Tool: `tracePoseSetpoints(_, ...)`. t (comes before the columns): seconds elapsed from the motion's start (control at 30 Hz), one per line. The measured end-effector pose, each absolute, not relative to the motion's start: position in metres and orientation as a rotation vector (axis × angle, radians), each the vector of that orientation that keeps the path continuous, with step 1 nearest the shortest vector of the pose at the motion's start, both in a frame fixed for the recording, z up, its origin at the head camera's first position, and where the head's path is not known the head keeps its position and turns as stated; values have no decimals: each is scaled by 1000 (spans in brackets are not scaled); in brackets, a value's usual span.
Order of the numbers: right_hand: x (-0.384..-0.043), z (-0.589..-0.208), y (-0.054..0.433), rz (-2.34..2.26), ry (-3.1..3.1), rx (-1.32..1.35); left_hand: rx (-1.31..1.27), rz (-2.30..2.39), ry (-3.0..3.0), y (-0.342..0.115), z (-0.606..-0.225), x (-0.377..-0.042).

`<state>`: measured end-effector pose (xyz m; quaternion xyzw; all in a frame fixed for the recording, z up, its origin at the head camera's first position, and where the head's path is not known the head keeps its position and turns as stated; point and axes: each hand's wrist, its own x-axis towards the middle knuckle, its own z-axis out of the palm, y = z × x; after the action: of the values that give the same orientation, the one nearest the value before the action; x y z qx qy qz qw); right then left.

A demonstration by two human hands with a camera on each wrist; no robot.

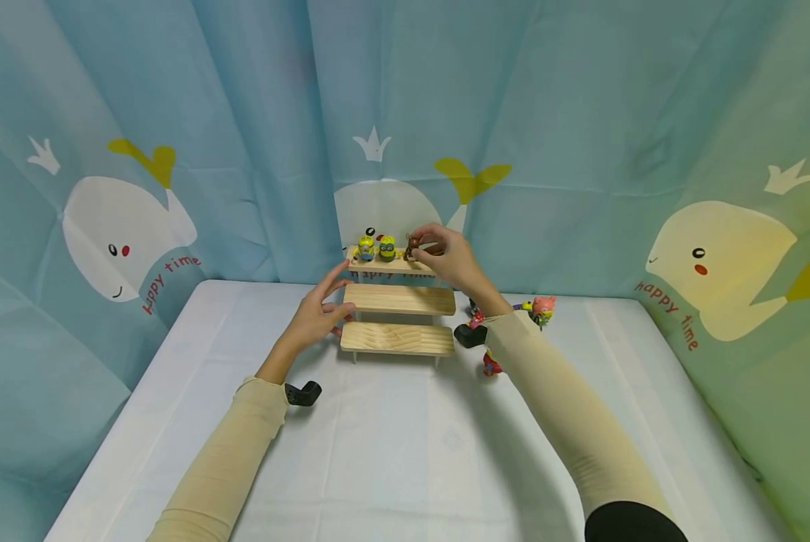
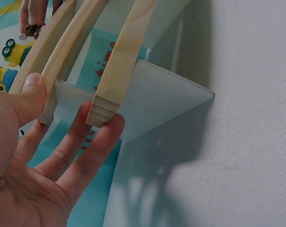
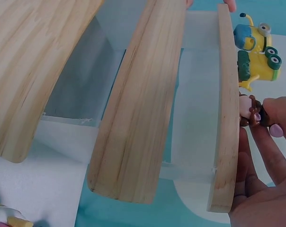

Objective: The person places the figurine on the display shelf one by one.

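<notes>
Right hand (image 1: 454, 262) pinches brown figurine (image 3: 250, 111) at top shelf (image 1: 388, 266) of three-tier wooden display rack (image 1: 400, 299), beside two yellow Minion figurines (image 1: 365, 249); whether its base touches board, hard to tell. Left hand (image 1: 312, 319) grips rack's left side, thumb and fingers at board ends. More figurines, including pink one (image 1: 543, 306), on surface (image 1: 391, 444), right of rack.

Looks like a curtained-off filming nook to me, can't tell if it's inside a home: whale-print curtains (image 1: 561, 98) on three sides, a bench (image 1: 391, 452) under white cloth, black wrist cameras (image 1: 303, 394).
</notes>
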<state>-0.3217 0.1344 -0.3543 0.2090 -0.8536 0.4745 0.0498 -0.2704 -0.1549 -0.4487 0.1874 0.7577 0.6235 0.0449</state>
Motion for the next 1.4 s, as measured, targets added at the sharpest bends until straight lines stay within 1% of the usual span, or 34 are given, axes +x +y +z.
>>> tracePoseSetpoints(0.27, -320, -353, 133, 1459, -2601, 641, 572, 1889, 2310, -152, -428, -256)
tracePoseSetpoints(0.4, -319, -353, 133, 1457, -2599, 648, 586, 1881, 2323, -152, -424, -252)
tracePoseSetpoints(0.67, -320, -353, 134, 1427, -2613, 659, 588, 1901, 2295, -152, -426, -253)
tracePoseSetpoints(0.9, -320, -349, 141, 1367, -2633, 726, 604, 1890, 2346, -155, -452, -269)
tracePoseSetpoints(1.2, -316, -348, 161, 1327, -2560, 811, 586, 1891, 2319, -156, -451, -272)
tracePoseSetpoints(1.4, -302, -343, 180, 1253, -2576, 815, 593, 1889, 2327, -155, -450, -271)
